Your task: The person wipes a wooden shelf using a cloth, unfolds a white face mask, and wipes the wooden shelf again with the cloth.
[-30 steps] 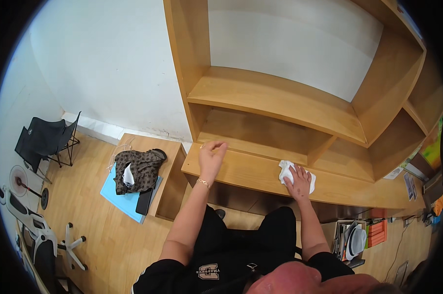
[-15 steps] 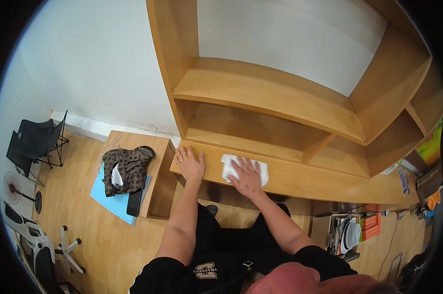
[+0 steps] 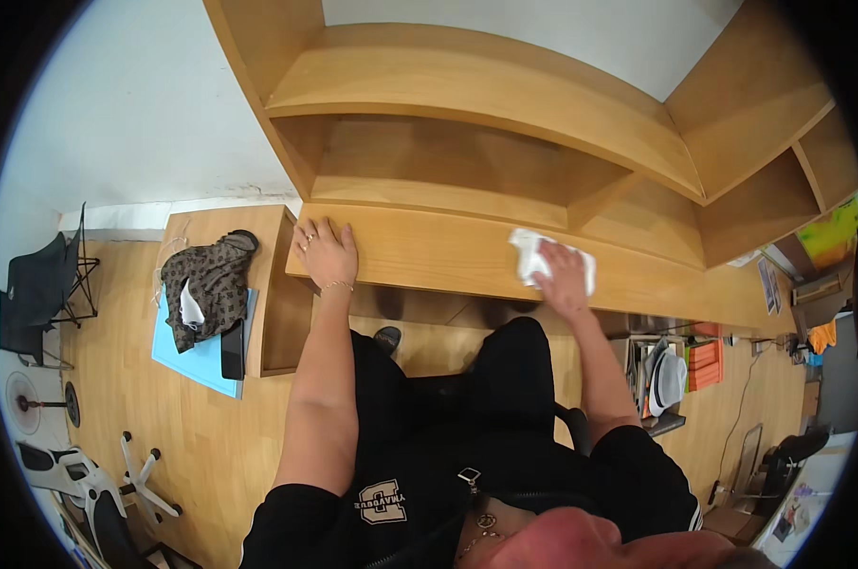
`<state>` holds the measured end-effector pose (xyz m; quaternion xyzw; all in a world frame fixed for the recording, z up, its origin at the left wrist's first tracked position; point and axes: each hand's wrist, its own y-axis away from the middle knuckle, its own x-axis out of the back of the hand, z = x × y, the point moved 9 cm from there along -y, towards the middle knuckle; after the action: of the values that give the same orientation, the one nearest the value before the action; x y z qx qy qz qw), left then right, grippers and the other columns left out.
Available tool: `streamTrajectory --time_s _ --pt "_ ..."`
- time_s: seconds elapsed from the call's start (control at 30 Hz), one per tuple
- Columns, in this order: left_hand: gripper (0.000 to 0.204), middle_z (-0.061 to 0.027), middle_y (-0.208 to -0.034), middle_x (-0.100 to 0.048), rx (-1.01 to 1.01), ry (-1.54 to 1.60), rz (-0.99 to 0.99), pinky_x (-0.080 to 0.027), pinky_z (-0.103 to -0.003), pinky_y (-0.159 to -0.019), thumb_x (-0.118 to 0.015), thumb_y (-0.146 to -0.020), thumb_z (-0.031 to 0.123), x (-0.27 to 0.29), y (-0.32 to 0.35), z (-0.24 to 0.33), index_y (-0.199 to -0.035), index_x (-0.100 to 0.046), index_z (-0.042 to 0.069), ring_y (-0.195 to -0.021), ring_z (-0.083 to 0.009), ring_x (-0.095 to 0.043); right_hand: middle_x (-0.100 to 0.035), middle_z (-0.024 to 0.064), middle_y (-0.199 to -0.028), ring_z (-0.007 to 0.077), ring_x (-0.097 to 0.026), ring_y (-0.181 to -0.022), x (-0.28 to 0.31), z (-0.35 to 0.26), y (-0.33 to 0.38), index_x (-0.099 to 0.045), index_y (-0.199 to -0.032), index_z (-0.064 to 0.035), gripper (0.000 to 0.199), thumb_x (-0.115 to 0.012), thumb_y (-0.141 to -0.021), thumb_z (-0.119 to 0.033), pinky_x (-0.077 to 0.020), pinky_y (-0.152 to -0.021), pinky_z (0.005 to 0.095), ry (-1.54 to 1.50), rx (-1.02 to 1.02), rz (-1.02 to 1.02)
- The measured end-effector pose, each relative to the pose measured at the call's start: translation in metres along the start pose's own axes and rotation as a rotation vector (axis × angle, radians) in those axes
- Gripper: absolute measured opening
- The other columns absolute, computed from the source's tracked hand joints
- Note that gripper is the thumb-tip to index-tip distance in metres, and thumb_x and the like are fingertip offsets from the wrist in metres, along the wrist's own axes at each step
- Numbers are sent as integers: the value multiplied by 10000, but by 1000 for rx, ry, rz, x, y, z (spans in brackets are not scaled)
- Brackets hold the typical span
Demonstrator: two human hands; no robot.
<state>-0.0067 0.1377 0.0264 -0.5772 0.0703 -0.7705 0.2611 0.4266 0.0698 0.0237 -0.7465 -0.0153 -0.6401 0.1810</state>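
My left hand [image 3: 327, 254] lies flat, fingers stretched out, on the left end of a light wooden desktop [image 3: 429, 248]; a ring and a bracelet show on it. Farther right, my right hand [image 3: 565, 279] presses a folded white cloth [image 3: 528, 254] against the same surface. The cloth shows on both sides of the fingers, and its underside is hidden. Just behind both hands rises the wooden shelf unit [image 3: 467, 81], with open compartments, joined along the back of the desktop.
On a low wooden cabinet [image 3: 275, 284] at left lie a brown patterned garment [image 3: 211, 284], a light blue folder [image 3: 178, 356] and a black phone [image 3: 232, 351]. A white-framed office chair [image 3: 88, 479], folding chair [image 3: 40, 284] and fan [image 3: 31, 403] stand beyond. A grey hat [image 3: 669, 379] sits low right.
My right hand has slid the cloth rightward along the desktop, away from my left hand. My left hand stays at the desktop's left end. The whole view has shifted with my head.
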Motion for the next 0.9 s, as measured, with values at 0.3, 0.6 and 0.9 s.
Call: streamTrajectory --time_s 0.3,0.6,0.9 --pt "480 -197 -1356 -510 4 -94 14 -256 -515 -1100 -560 -918 399 -4 3 6 -1249 -586 52 -1332 -362 -377 -471 59 -1457 307 -392 -1355 12 92 59 -487 -1387 -139 567 -500 -928 -471 -202 -1117 590 160 -756 92" --pt "484 -183 -1364 -512 2 -137 39 -266 -507 -1093 -540 -922 420 -9 5 0 -1260 -592 78 -1320 -361 -400 -414 55 -1503 325 -345 -1390 -42 -170 -70 -450 -1426 -167 579 -495 -936 -472 -141 -1146 592 -117 -174 -18" --pt "510 -186 -1388 -501 -20 -103 -32 -256 -514 -1105 -517 -929 455 -12 -2 4 -1295 -579 105 -1329 -372 -401 -430 33 -1499 298 -365 -1392 -36 -163 -77 -467 -1424 -207 557 -508 -935 -471 -179 -1142 577 -129 92 -33"
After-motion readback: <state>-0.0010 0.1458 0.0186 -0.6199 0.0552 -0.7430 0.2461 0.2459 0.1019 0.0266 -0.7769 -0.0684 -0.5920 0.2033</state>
